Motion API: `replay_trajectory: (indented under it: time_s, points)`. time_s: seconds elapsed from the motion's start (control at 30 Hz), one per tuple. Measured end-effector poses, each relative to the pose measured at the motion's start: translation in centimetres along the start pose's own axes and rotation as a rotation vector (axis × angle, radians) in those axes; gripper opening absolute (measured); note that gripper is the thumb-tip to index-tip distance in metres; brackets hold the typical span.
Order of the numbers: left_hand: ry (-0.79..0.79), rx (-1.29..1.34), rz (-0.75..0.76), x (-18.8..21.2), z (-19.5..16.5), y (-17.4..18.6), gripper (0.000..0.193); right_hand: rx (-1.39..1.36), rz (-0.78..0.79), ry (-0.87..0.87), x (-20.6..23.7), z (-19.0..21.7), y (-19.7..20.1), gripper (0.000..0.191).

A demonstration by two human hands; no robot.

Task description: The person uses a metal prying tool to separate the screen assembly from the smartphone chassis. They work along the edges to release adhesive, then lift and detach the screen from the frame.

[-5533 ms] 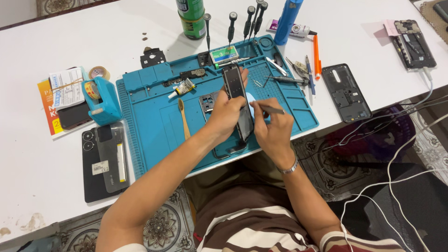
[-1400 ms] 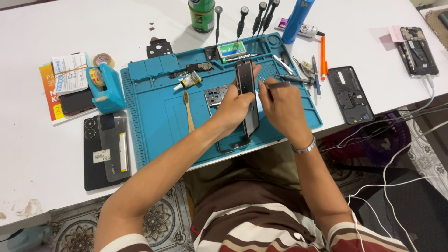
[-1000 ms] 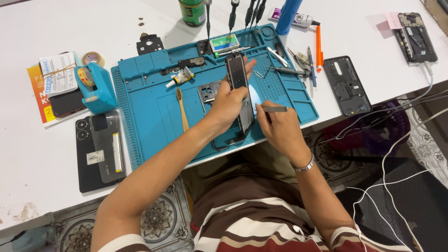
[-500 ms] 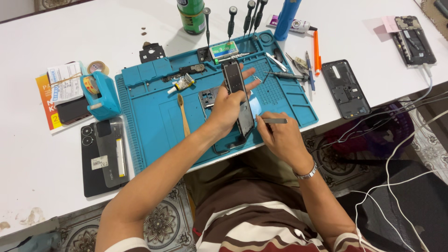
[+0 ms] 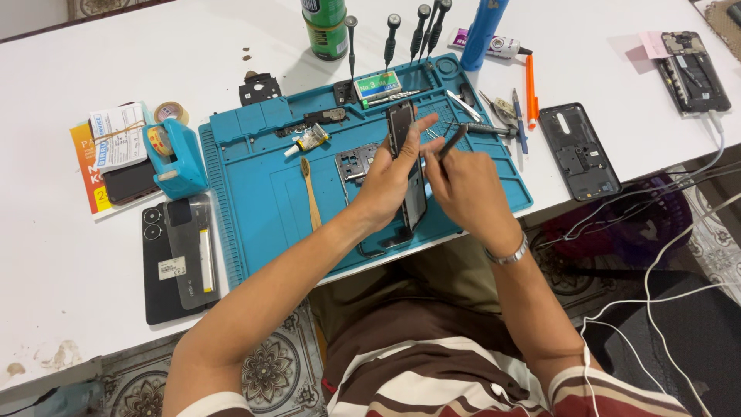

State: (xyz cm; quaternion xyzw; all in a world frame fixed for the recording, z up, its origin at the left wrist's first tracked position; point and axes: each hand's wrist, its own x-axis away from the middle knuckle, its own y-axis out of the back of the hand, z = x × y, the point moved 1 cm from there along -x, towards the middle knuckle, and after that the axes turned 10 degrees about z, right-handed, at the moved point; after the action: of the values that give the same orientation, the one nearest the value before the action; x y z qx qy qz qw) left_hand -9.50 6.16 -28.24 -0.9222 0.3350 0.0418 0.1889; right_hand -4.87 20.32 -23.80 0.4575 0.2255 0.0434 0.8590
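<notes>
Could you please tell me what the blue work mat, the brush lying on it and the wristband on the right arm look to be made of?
The blue work mat looks like matte silicone or rubber: moulded ridges and compartments, no glare. The brush has a pale tan handle, probably bamboo or wood. The wristband by the right hand glints silver, likely metal.

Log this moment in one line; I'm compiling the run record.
left hand: holds phone upright | right hand: tweezers at phone | over blue mat
</notes>
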Motion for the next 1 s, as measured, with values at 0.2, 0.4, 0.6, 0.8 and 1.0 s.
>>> replay_trajectory:
  time_s: [0.2,0.4,0.6,0.8,1.0]
  points:
    - [0.041,0.013,0.023,0.2,0.7,0.2,0.073,-0.139,-0.098,0.008,-3.1,0.9,1.3,0.022]
    - [-0.034,-0.134,0.039,0.4,0.3,0.0,0.079,-0.078,-0.198,0.037,-1.5,1.3,-0.1,0.019]
    - [0.029,-0.089,0.037,0.4,-0.5,-0.3,0.087,0.004,-0.120,-0.023,2.4,1.0,-1.7,0.020]
    - [0.032,-0.094,0.068,0.4,-0.9,-1.2,0.087,-0.067,-0.024,-0.067,5.1,0.6,-1.3,0.023]
    - [0.025,-0.073,0.063,0.5,-1.1,-1.1,0.089,-0.127,-0.003,-0.074,5.5,0.6,-1.3,0.024]
